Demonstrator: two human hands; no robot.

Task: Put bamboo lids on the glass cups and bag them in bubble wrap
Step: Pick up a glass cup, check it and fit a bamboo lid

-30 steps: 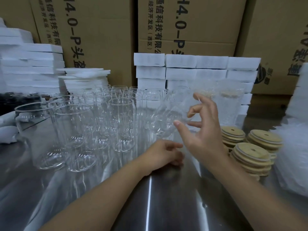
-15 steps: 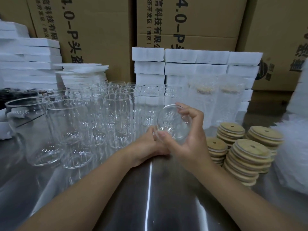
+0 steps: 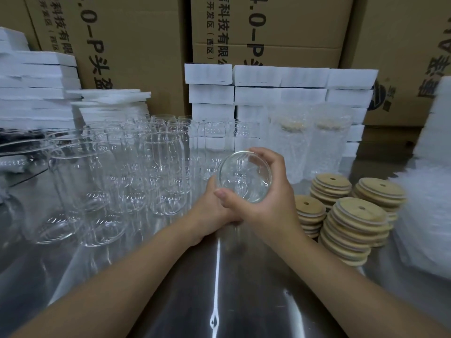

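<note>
While the right hand (image 3: 268, 198) has its grip curled round one tilted cup (image 3: 244, 178) at the centre of the bench (image 3: 219, 289), I'd level it before reaching for the lids (image 3: 353, 223) stacked at 3 o'clock. Beside it sits the left hand (image 3: 207, 211); its grip I cannot tell. That cup looks empty, as do the bare cups (image 3: 158, 172) at 10 o'clock; two bagged cups (image 3: 292, 142) at 1 o'clock carry lids.

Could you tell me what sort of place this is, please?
Probably a warehouse packing station: stacked cardboard cartons behind, piles of white foam pads, and many glass cups beside stacks of bamboo lids on a steel table.
</note>
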